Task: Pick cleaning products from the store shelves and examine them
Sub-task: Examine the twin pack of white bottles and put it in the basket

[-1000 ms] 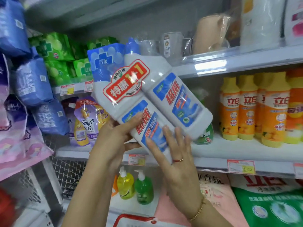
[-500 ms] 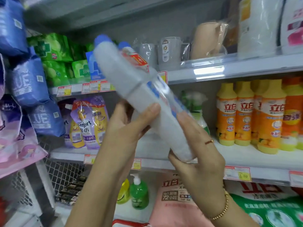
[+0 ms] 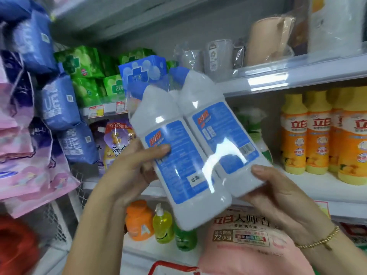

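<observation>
Shelving (image 3: 297, 76) stocked with detergents surrounds me, and in front of it, clear of any shelf, I hold the shrink-wrapped twin pack of white cleaner bottles (image 3: 190, 151), tilted with its blue caps (image 3: 178, 73) up and to the left. My left hand (image 3: 127, 175) grips the left bottle's side, thumb pressed on its label. My right hand (image 3: 278, 197) cups the pack's bottom right corner, thumb laid on the facing side. Over the last second I have rolled the pack about its long axis: the red promotional front went edge-on, and now the back faces me. That brings the blue back labels (image 3: 178, 165) round to where I can read them, so I judge the examining is well under way. Glare on the wrap blots part of the print, but the barcode (image 3: 247, 149) and a small white sticker (image 3: 195, 178) still show.
</observation>
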Available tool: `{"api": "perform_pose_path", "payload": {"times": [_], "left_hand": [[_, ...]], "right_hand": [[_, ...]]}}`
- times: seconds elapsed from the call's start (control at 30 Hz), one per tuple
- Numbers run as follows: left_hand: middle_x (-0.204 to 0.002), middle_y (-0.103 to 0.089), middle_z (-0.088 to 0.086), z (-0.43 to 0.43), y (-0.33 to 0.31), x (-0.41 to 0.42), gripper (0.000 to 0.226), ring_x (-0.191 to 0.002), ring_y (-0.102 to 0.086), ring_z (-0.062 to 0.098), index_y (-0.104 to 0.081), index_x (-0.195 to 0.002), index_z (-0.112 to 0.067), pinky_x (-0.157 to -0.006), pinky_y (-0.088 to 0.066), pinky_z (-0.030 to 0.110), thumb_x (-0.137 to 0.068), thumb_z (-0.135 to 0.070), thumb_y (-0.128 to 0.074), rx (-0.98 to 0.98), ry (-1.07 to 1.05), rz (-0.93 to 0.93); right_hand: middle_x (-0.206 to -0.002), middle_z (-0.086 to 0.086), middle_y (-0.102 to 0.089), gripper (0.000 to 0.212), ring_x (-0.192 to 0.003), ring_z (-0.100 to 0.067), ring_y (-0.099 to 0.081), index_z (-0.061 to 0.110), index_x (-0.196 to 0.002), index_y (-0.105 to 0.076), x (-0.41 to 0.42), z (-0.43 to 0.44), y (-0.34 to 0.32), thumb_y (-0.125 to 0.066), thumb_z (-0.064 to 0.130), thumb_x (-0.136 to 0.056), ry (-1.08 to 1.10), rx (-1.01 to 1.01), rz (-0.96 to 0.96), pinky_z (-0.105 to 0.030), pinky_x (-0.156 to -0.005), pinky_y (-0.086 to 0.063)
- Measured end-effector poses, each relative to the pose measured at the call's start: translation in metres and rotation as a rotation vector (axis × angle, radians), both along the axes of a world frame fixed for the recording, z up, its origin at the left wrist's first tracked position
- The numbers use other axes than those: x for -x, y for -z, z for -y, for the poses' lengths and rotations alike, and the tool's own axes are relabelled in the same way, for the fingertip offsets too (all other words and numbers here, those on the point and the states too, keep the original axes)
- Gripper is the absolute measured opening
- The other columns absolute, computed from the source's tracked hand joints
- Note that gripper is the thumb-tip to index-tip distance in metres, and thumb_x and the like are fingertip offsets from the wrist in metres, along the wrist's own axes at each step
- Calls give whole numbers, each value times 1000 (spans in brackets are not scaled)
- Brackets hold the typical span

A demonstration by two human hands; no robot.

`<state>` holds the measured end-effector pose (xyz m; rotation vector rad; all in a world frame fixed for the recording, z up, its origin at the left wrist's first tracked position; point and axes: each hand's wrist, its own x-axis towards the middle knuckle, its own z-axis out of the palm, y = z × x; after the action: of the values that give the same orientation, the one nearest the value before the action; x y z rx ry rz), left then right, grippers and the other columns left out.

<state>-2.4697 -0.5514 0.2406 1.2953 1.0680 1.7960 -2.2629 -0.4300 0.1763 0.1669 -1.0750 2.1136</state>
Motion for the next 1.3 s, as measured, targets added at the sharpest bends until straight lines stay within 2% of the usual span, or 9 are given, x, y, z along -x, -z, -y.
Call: {"api": "perform_pose_path", "payload": {"times": [0.1, 0.2, 0.3, 0.37, 0.5, 0.67, 0.9, 1.07, 1.3], "left_hand": [[-90, -74, 4, -4, -2, -7, 58, -75, -72, 17, -58, -117, -8, -57, -58, 28, -61, -11, -72, -26, -121, 69], [-95, -74, 4, -9, -2, -16, 64, -78, -72, 18, -56, -122, -10, -54, -56, 30, -61, -2, -73, -125, -237, 160], [-103, -73, 8, -15, -1, -36, 60, -88, -71, 23, -55, -125, -7, -64, -59, 37, -68, -7, -70, -224, -377, 217], [-103, -73, 7, -16, 1, -50, 50, -89, -72, 22, -55, -123, -9, -65, -58, 34, -76, -1, -69, -247, -435, 227], [-104, -73, 4, -12, -2, -66, 58, -91, -71, 20, -53, -122, -12, -67, -58, 34, -70, 1, -76, -316, -453, 104], [-109, -72, -8, 0, -22, -53, 56, -108, -65, 11, -57, -122, -25, -90, -52, 22, -69, -33, -71, -268, -313, -138], [-109, -72, -1, -2, 4, 17, 92, -93, -69, 14, -62, -120, -15, -81, -57, 33, -41, -50, -92, 65, -156, -77], [-86, -76, 5, -12, 25, 21, 74, -75, -73, 16, -79, -82, -16, -64, -61, 33, -17, -45, -96, 185, -53, 126], [-128, -62, 14, -36, 41, -7, 75, -119, -59, 28, -62, -124, -10, -107, -42, 46, -60, -43, -84, 440, -18, 295]], "right_hand": [[-131, -5, -59, 46, -116, -21, -60, 32, -132, -49, -9, 4, -11, -60, 29, -87, 342, -324, 293, -40, -90, -53], [-154, 26, -13, 81, -143, 2, -12, 59, -138, -17, 1, 21, -34, -48, 79, -66, 838, -907, 664, -26, -113, -23], [-157, 4, 22, 124, -145, -13, 3, 46, -143, 17, 32, 56, -33, -45, 91, -46, 926, -1123, 985, -33, -113, -26], [-158, -15, -4, 120, -141, -38, -24, 33, -151, 1, 49, 63, -10, -66, 68, -58, 1257, -1384, 920, -41, -93, -49], [-148, -13, -37, 111, -132, -36, -42, 28, -149, -19, 52, 45, 1, -85, 20, -60, 1380, -1218, 652, -43, -91, -50], [-118, 15, -63, 68, -105, -4, -60, 33, -134, -49, 21, 34, -22, -71, 11, -73, 914, -815, 295, -23, -88, -49], [-114, -17, -67, 58, -102, -30, -67, 9, -101, -74, -16, 26, -10, -89, 15, -46, -64, -163, 212, -44, -73, -58], [-118, -19, -65, 78, -103, -35, -66, 6, -107, -70, -32, 19, 3, -94, 16, -33, -113, 89, 325, -61, -77, -46], [-125, -16, -62, 76, -106, -32, -64, 4, -111, -70, -67, 0, 20, -92, 20, -40, -153, 156, 482, -50, -81, -51]]}}
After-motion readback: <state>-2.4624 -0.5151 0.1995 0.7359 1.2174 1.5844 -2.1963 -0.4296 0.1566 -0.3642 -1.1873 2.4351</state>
